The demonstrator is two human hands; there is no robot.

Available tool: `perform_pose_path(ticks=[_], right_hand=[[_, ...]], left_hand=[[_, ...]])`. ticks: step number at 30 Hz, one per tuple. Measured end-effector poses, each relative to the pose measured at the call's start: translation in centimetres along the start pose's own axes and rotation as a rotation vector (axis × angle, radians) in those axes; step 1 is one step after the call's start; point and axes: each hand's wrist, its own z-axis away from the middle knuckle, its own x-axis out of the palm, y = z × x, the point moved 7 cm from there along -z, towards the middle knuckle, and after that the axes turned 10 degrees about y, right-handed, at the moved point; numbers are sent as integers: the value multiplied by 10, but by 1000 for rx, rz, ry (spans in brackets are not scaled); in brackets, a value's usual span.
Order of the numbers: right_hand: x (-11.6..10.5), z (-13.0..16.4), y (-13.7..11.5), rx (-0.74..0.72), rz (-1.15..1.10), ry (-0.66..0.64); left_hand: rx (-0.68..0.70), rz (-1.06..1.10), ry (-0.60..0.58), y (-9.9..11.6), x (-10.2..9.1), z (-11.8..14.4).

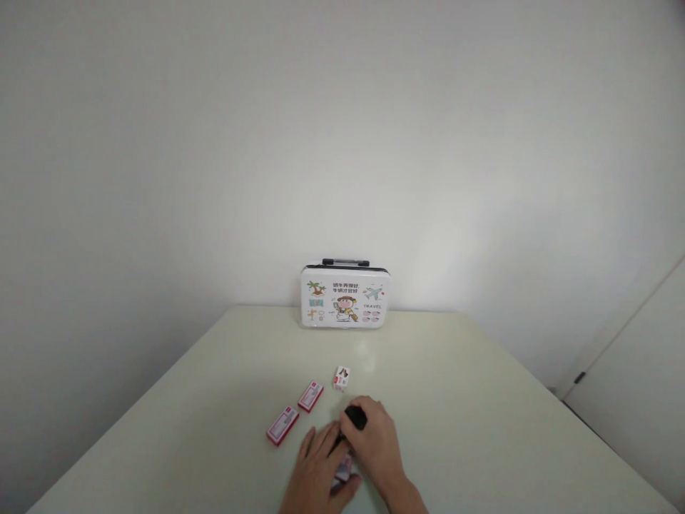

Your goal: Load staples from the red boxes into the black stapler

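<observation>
Black stapler [355, 417] (mostly hidden) sits under the right hand [376, 442], whose fingers close over it, long axis running toward the left hand [320, 467]. That hand lies flat just beside it, touching a small pink-white box [343, 469] between both hands.

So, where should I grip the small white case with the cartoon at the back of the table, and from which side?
Probably by the dark handle on top of the white case, coming from above. The case stands upright on its narrow edge against the wall, so the handle faces up and is free, while its back cannot be reached and its broad front offers nothing to pinch.
</observation>
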Motion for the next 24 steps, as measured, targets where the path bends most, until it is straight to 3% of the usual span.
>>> perform_pose_path(ticks=[3,6,9,13,15,18,20,24], right_hand=[[-25,-15,35,256,-292,170],[-54,-19,74,413,-382,284],[-75,-4,114,567,-461,316],[-87,29,148,725,-582,344],[-81,44,152,762,-510,290],[-46,59,137,794,-429,-4],[-25,64,122,811,-433,-122],[-22,51,97,759,-338,25]], left_hand=[[-53,55,-16,-4,-3,-2],[-91,116,-27,-4,-4,-5],[-140,196,-33,-6,-8,-5],[-213,259,76,-24,-27,6],[-224,258,94,-31,-35,11],[-244,263,29,-30,-38,11],[-268,257,-7,-24,-37,5],[-297,188,44,-19,-42,-8]])
